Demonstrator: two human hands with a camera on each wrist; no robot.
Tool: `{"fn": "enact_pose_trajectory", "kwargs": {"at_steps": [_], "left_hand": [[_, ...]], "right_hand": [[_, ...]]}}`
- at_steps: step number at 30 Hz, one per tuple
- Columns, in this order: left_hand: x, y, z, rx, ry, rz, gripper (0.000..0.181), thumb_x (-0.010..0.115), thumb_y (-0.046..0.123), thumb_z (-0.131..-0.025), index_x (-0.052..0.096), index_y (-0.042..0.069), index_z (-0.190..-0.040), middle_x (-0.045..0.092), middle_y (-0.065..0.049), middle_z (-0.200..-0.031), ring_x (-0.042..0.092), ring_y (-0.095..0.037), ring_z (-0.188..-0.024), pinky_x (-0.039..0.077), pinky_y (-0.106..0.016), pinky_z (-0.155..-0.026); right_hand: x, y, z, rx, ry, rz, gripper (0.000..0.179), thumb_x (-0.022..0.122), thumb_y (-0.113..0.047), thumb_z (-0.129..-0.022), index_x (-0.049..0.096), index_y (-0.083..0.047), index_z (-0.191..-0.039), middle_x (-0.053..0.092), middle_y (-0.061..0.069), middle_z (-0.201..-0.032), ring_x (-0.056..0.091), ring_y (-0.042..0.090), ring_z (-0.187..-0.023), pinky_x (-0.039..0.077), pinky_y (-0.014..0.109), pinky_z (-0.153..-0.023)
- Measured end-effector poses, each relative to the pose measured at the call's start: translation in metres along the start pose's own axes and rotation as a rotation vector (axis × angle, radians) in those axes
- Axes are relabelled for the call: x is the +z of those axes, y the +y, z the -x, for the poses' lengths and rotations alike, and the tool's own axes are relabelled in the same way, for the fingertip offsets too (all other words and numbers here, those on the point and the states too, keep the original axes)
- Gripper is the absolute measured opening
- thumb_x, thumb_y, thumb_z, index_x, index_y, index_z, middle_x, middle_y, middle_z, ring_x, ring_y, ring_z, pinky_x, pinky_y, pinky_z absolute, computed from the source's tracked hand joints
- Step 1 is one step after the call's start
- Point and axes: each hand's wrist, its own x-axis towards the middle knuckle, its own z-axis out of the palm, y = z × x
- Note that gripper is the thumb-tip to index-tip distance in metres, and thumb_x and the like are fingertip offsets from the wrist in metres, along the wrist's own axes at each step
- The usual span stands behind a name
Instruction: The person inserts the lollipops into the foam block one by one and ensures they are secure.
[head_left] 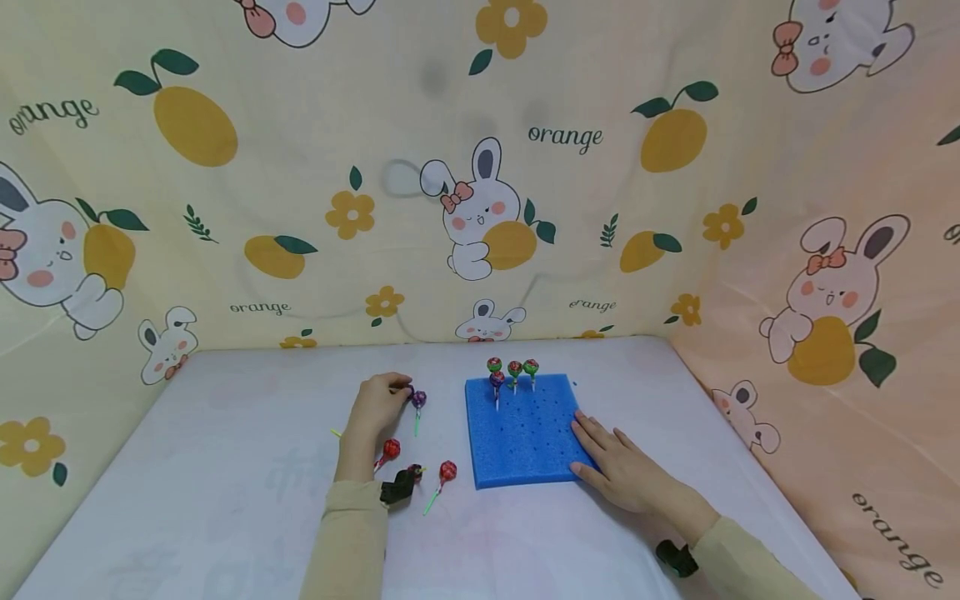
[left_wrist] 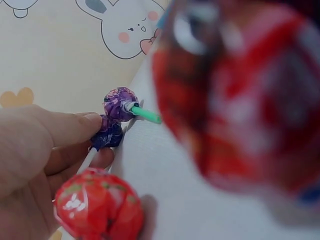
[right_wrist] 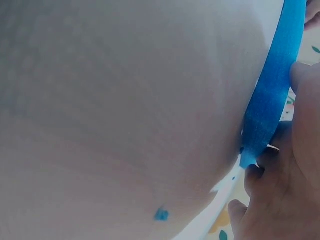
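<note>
My left hand [head_left: 375, 407] pinches a dark purple lollipop [left_wrist: 108, 137] by its wrapped head between thumb and fingers; its white stick points back toward the palm. Right beside it lies another purple lollipop [head_left: 419, 399] with a green stick. Flat along the right edge of a blue foam board [head_left: 510, 458] rests my right hand [head_left: 622, 465], fingers extended and holding nothing. Rows of small holes cover the board. Several lollipops stand upright at its back left, among them a green-and-red one [head_left: 531, 367] and a purple-and-red one [head_left: 497, 379].
Red lollipops lie near my left wrist, one [head_left: 447, 472] with a green stick and another [head_left: 391, 450] partly behind the forearm. A dark-wrapped lollipop [head_left: 416, 472] is mostly hidden by the wrist camera. A patterned curtain [head_left: 300, 167] backs the white table [head_left: 247, 467].
</note>
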Motion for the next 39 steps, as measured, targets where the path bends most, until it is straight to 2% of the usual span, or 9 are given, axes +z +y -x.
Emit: {"fn": "enact_pose_trajectory", "kwargs": {"at_steps": [7, 12, 17, 20, 25, 30, 39], "left_hand": [[0.001, -0.001, 0.0, 0.006, 0.006, 0.016, 0.028, 0.063, 0.011, -0.103, 0.071, 0.001, -0.128, 0.071, -0.018, -0.124, 0.067, -0.034, -0.115, 0.052, -0.051, -0.101], [-0.001, 0.003, 0.002, -0.032, 0.005, 0.053, 0.029, 0.061, 0.013, -0.105, 0.069, 0.005, -0.132, 0.07, -0.015, -0.126, 0.065, -0.032, -0.116, 0.052, -0.05, -0.102], [-0.004, 0.008, 0.001, -0.047, 0.037, 0.079, 0.03, 0.061, 0.016, -0.106, 0.068, 0.01, -0.134, 0.068, -0.011, -0.128, 0.063, -0.029, -0.114, 0.053, -0.048, -0.1], [-0.006, 0.009, 0.001, -0.026, 0.059, 0.096, 0.03, 0.061, 0.018, -0.106, 0.068, 0.011, -0.134, 0.067, -0.01, -0.129, 0.063, -0.028, -0.113, 0.053, -0.047, -0.099], [-0.011, 0.015, 0.002, 0.046, 0.099, 0.12, 0.029, 0.061, 0.015, -0.105, 0.068, 0.009, -0.133, 0.062, -0.014, -0.133, 0.064, -0.03, -0.114, 0.054, -0.047, -0.099], [-0.016, 0.023, 0.004, 0.092, 0.126, 0.117, 0.028, 0.063, 0.015, -0.104, 0.07, 0.009, -0.131, 0.061, -0.015, -0.13, 0.065, -0.034, -0.114, 0.057, -0.046, -0.095], [-0.017, 0.033, 0.006, 0.155, 0.145, 0.159, 0.028, 0.066, 0.013, -0.103, 0.071, 0.006, -0.129, 0.06, -0.016, -0.13, 0.068, -0.033, -0.11, 0.061, -0.042, -0.088]], "right_hand": [[0.0, -0.001, -0.001, 0.012, -0.009, 0.011, 0.076, 0.044, -0.052, -0.109, 0.029, 0.001, -0.162, 0.02, 0.019, -0.171, 0.025, 0.042, -0.155, 0.021, 0.068, -0.121], [0.0, -0.001, -0.001, 0.016, -0.011, 0.013, 0.076, 0.045, -0.052, -0.109, 0.029, 0.0, -0.162, 0.02, 0.019, -0.171, 0.025, 0.042, -0.155, 0.021, 0.068, -0.121], [-0.002, -0.002, -0.001, 0.013, -0.008, 0.012, 0.075, 0.046, -0.051, -0.109, 0.029, 0.001, -0.161, 0.021, 0.02, -0.171, 0.025, 0.043, -0.154, 0.021, 0.068, -0.121], [-0.003, -0.002, -0.001, 0.013, -0.007, 0.017, 0.075, 0.046, -0.05, -0.109, 0.029, 0.001, -0.161, 0.021, 0.02, -0.17, 0.025, 0.042, -0.154, 0.022, 0.068, -0.121], [-0.002, -0.002, -0.001, 0.015, -0.007, 0.022, 0.075, 0.046, -0.05, -0.109, 0.03, 0.001, -0.161, 0.021, 0.02, -0.17, 0.025, 0.043, -0.154, 0.022, 0.068, -0.121], [-0.001, -0.001, -0.001, 0.013, -0.007, 0.021, 0.075, 0.045, -0.051, -0.109, 0.029, 0.001, -0.161, 0.021, 0.02, -0.17, 0.026, 0.043, -0.154, 0.022, 0.068, -0.121], [0.0, -0.001, -0.001, 0.016, -0.008, 0.003, 0.076, 0.045, -0.052, -0.109, 0.03, 0.0, -0.161, 0.021, 0.02, -0.171, 0.025, 0.043, -0.154, 0.021, 0.068, -0.121]]}}
